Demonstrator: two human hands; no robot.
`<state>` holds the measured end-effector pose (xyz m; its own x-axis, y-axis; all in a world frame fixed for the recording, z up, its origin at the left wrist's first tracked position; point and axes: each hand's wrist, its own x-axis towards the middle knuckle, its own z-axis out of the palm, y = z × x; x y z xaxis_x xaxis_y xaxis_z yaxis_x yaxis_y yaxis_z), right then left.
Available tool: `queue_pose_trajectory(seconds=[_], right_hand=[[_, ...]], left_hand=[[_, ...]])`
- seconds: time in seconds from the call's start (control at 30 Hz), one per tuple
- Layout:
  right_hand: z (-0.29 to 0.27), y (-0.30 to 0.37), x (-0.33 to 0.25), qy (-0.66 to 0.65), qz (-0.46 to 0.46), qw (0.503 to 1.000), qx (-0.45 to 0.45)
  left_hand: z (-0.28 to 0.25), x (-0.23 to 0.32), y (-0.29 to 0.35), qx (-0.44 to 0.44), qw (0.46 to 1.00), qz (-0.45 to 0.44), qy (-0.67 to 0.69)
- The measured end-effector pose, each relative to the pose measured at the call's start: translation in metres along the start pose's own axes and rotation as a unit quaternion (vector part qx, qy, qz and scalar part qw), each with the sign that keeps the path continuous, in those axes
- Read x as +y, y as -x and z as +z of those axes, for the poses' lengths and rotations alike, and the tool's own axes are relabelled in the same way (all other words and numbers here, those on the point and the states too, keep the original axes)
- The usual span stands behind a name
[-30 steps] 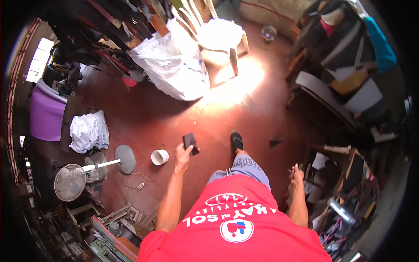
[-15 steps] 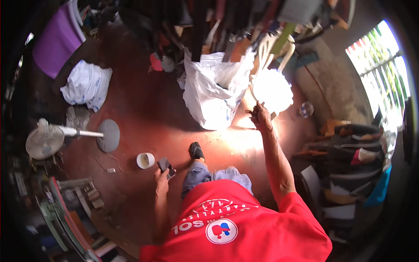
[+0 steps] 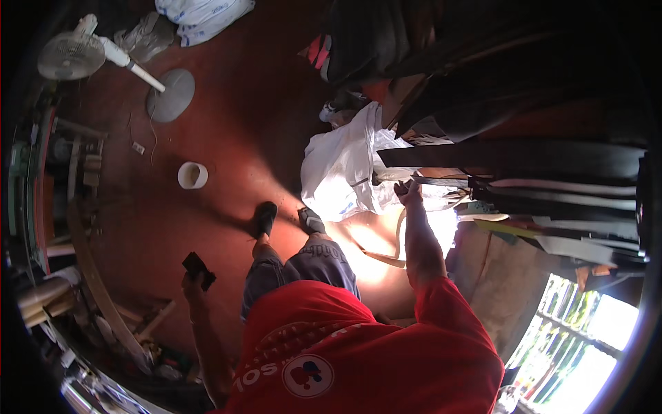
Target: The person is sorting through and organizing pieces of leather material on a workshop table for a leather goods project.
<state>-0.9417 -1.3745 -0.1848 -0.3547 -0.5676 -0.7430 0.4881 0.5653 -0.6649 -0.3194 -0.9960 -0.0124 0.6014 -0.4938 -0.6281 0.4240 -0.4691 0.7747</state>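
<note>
My left hand (image 3: 194, 281) is held out low on the left, closed around a small stack of dark flat pieces (image 3: 199, 269). On the right my arm reaches forward, and my right hand (image 3: 410, 191) is beside a big white plastic sack (image 3: 339, 165). Its fingers look spread, and I see nothing between them. A small dark strip (image 3: 360, 183) shows against the sack, just left of that hand; whether it touches the sack I cannot tell. Bright sunlight washes out part of the sack and the things behind my right hand.
Long dark strips and sheets (image 3: 510, 155) hang over the sack from the right. A white tub (image 3: 192, 176) stands on the red floor at left, near a pedestal fan (image 3: 171, 96) with a trailing cord. Wooden pieces (image 3: 96, 276) lie along the left side. A barred window (image 3: 572, 331) is at right.
My view has swung to the right. The small piece that was in my right hand is no longer seen there, and its fingers have spread. My left hand still holds the dark pieces.
</note>
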Motion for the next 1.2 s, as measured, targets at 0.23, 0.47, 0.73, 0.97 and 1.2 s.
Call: queue_pose_trajectory(seconds=[0.23,0.47,0.73,0.97,1.2], right_hand=[[0.015,-0.058,0.002,0.316,-0.058,0.945,-0.058],[0.033,-0.046,0.006,0.691,-0.462,0.544,-0.112],[0.105,0.022,-0.010,0.749,-0.409,0.510,-0.104],[0.197,0.156,0.159,0.780,-0.477,-0.080,-0.397],[0.217,0.628,0.448,0.674,-0.166,0.129,-0.708]], left_hand=[[0.015,-0.092,0.106,0.078,0.994,-0.048,0.063],[0.008,-0.113,0.141,0.157,0.984,0.010,0.089],[-0.072,-0.080,0.237,0.175,0.932,0.070,0.310],[-0.170,-0.145,0.281,0.182,0.903,0.111,0.374],[-0.268,-0.152,0.303,0.303,0.867,0.060,0.390]])
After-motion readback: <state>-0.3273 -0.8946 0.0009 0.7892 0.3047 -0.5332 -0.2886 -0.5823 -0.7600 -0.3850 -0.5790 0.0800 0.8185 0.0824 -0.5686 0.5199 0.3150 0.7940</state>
